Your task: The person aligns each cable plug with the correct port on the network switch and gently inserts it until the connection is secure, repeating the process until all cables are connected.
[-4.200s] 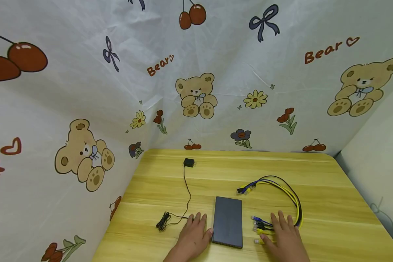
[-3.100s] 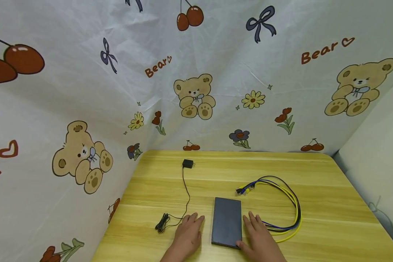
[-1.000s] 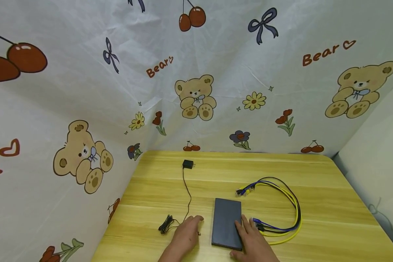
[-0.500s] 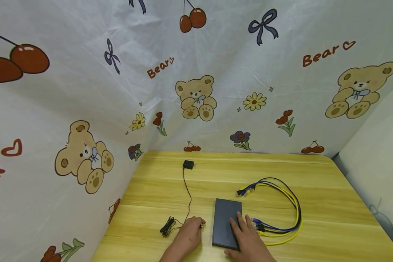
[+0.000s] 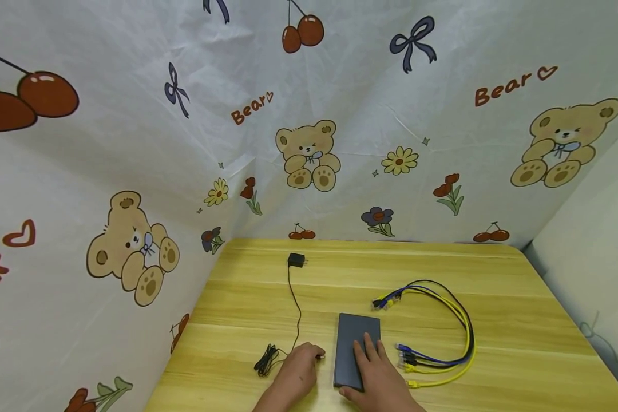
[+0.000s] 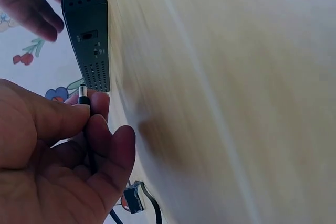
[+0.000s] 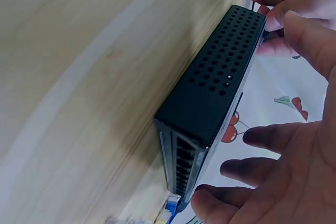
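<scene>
My left hand [image 5: 296, 369] pinches a black DC power plug [image 6: 82, 97] between thumb and fingers, its metal barrel sticking out toward the switch. The dark network switch [image 5: 347, 340] lies flat on the table just right of that hand. In the left wrist view its side [image 6: 86, 32] shows vent holes and a small socket. My right hand [image 5: 381, 375] lies over the switch's near right part, fingers extended on its top and thumb by the near edge. A row of ports [image 7: 184, 166] shows on one side in the right wrist view.
The black power adapter [image 5: 296, 260] lies farther back, its thin cord running to a tied coil [image 5: 265, 360] left of my left hand. To the right curves a bundle of yellow, blue and black Ethernet cables [image 5: 466, 326]. A bear-print cloth [image 5: 350, 212] stands behind the table [image 5: 520, 297].
My right hand has left the cable bundle and come left onto the switch. My left hand, earlier flat on the table, now pinches the plug. The cord coil has shifted slightly right.
</scene>
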Demonstrator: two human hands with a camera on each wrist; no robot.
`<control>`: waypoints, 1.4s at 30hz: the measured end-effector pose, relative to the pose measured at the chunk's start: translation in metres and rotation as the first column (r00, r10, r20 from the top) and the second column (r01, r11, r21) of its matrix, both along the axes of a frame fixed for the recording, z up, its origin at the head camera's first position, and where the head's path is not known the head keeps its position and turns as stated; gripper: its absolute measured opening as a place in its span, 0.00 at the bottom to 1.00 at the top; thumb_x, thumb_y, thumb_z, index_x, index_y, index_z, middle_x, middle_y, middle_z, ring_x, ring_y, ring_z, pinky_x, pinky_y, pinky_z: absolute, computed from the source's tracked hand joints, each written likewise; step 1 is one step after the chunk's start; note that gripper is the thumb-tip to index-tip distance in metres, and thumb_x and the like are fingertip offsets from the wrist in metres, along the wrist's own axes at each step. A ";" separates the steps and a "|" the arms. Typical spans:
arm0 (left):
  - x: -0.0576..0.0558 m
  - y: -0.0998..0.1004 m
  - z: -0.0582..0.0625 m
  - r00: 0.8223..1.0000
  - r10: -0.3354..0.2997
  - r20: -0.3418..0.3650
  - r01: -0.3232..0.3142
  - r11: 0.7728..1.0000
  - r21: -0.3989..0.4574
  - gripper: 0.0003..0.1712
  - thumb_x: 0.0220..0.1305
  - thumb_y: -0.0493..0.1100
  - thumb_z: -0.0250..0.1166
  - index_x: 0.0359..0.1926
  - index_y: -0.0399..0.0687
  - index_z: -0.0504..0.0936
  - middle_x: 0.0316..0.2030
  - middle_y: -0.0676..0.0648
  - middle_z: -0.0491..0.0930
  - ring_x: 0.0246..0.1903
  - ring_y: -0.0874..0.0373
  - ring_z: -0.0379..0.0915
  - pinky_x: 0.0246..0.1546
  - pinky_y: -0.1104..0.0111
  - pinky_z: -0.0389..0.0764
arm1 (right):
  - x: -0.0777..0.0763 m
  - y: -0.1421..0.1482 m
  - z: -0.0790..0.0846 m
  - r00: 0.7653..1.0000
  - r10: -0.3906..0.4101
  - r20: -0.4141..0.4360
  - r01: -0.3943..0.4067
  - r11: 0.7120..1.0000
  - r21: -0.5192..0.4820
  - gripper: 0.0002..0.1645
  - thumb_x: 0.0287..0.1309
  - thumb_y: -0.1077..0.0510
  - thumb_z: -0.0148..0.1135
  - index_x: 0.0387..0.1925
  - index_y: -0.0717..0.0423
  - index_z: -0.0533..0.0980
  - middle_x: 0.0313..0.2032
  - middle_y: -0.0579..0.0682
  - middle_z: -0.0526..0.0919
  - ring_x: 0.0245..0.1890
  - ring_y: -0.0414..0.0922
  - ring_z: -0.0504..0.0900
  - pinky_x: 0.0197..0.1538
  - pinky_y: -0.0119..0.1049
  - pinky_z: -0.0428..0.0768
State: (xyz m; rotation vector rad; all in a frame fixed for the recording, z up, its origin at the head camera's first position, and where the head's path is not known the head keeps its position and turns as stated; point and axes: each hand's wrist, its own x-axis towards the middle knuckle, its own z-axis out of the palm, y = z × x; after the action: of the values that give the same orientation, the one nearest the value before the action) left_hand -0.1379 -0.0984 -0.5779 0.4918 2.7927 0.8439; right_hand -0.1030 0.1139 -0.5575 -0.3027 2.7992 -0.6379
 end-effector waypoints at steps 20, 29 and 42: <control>0.001 -0.002 0.004 0.998 0.004 -0.066 0.003 0.995 0.101 0.10 0.62 0.35 0.67 0.42 0.48 0.90 0.37 0.54 0.89 0.41 0.57 0.85 0.38 0.64 0.84 | -0.002 -0.021 -0.013 0.998 -0.059 0.003 0.059 0.995 0.076 0.59 0.44 0.22 0.67 0.68 0.58 0.71 0.71 0.73 0.58 0.66 0.85 0.48 0.47 0.69 0.75; -0.003 -0.002 0.000 0.999 0.044 -0.028 -0.040 0.990 0.138 0.07 0.58 0.34 0.71 0.39 0.45 0.89 0.35 0.52 0.88 0.36 0.60 0.84 0.32 0.69 0.81 | 0.000 -0.027 -0.014 0.993 -0.080 -0.086 0.089 0.989 0.117 0.58 0.45 0.23 0.67 0.67 0.58 0.72 0.69 0.73 0.62 0.65 0.84 0.53 0.48 0.66 0.78; 0.000 -0.004 0.004 0.997 0.047 -0.053 -0.046 0.999 0.015 0.05 0.58 0.41 0.73 0.32 0.60 0.87 0.31 0.62 0.79 0.32 0.65 0.77 0.31 0.67 0.77 | 0.002 -0.036 -0.013 0.983 -0.170 -0.076 0.179 0.975 0.134 0.61 0.44 0.24 0.68 0.68 0.61 0.69 0.70 0.73 0.60 0.66 0.83 0.51 0.48 0.71 0.73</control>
State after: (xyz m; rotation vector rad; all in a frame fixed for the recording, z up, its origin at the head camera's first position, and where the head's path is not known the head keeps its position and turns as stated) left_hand -0.1380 -0.1028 -0.5742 0.4593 2.8593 0.8726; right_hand -0.1010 0.0779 -0.5703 -0.0504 2.9364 -0.4720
